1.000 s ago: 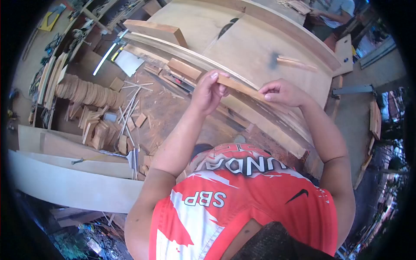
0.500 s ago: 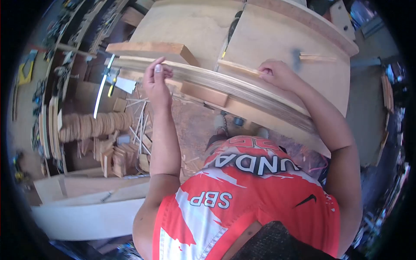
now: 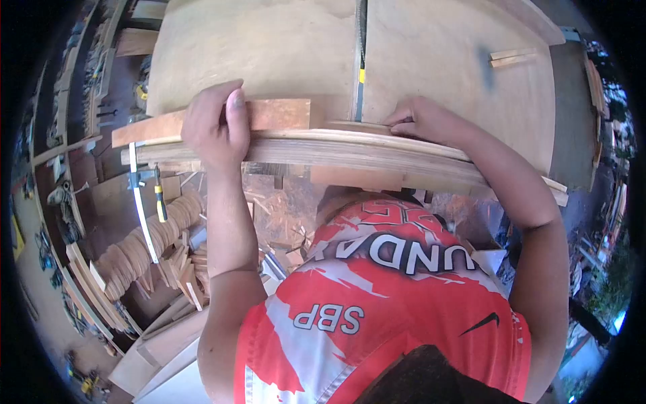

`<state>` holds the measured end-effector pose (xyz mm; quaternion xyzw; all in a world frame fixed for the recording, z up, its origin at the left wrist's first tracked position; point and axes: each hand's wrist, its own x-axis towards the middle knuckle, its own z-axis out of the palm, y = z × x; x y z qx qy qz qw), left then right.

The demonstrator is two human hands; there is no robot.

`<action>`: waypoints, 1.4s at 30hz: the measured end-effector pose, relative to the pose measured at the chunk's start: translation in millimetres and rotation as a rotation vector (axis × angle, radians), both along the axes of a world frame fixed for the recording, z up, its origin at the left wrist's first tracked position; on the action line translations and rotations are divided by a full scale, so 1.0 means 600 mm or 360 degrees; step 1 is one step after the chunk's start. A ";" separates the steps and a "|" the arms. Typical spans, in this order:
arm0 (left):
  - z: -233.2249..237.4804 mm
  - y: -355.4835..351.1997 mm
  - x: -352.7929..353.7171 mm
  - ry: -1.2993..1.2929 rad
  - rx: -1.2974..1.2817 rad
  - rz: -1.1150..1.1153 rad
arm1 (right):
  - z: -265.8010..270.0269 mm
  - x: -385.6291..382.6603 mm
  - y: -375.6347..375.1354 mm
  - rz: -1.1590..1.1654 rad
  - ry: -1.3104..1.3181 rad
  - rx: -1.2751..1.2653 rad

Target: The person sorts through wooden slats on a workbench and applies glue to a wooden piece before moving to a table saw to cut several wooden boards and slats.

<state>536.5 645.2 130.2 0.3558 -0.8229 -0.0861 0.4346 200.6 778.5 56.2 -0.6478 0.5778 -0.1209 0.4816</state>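
Now the left hand (image 3: pixel 214 126) has come down. Half a second back it was pinching at the top of the bundle (image 3: pixel 350 151) with its fingers raised; now it is closed hard over the block (image 3: pixel 279 114) and the bundle together, fingers curled across the block's far edge. The block, seen from its end before, now lies flat along the table (image 3: pixel 269 47) edge, just behind the bundle. The right hand (image 3: pixel 422 121) has kept its place on the right part of the bundle, fingers flat and spread, pressing down on a thin slat (image 3: pixel 350 126) that lies on top. A second ago both hands held a slat up in the air. The view has swung too, and the table fills the whole top.

On to the count, from the left:
- One clamp (image 3: pixel 138 202) hangs off the bundle's end.
- One row of discs (image 3: pixel 145 246) lies below it, too many to number.
- One block.
- One bundle, its layers too fine to tell apart.
- One blade (image 3: pixel 361 67) sits in the table slot between the hands.
- One slat lies under the right fingers.
- Two offcuts (image 3: pixel 513 57) lie side by side at the far right of the table.
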 end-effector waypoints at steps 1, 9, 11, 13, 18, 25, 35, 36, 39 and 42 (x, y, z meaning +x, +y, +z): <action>-0.001 0.000 -0.001 0.0032 -0.0036 0.0027 | 0.010 -0.002 0.007 -0.0086 -0.0039 -0.0041; 0.004 0.001 -0.001 -0.0072 0.0007 0.0021 | 0.023 -0.064 0.049 -0.0106 -0.0041 0.0153; -0.001 -0.003 0.003 -0.0084 -0.0007 0.0008 | 0.024 -0.057 0.043 -0.0122 -0.0112 0.0115; -0.001 -0.003 0.003 -0.0093 -0.0020 -0.0006 | 0.024 -0.059 0.036 -0.0088 -0.0111 0.0143; -0.001 -0.002 0.004 -0.0101 0.0022 0.0007 | 0.042 -0.053 0.033 -0.0081 -0.0068 0.0230; -0.002 -0.001 0.003 -0.0082 0.0005 0.0003 | 0.061 -0.063 0.061 -0.0003 0.0053 0.0183; 0.000 -0.004 -0.001 -0.0019 -0.0037 -0.0044 | 0.105 -0.036 0.083 0.0208 0.0251 0.0116; 0.001 -0.003 -0.001 -0.0016 -0.0046 -0.0030 | 0.103 -0.034 0.087 0.0196 0.0276 0.0079; 0.003 -0.002 -0.003 -0.0017 -0.0083 -0.0002 | 0.102 -0.026 0.095 0.0093 0.0277 0.0043; 0.010 0.006 -0.003 -0.0006 -0.0052 -0.0002 | 0.110 -0.020 0.094 0.0040 0.0225 0.0230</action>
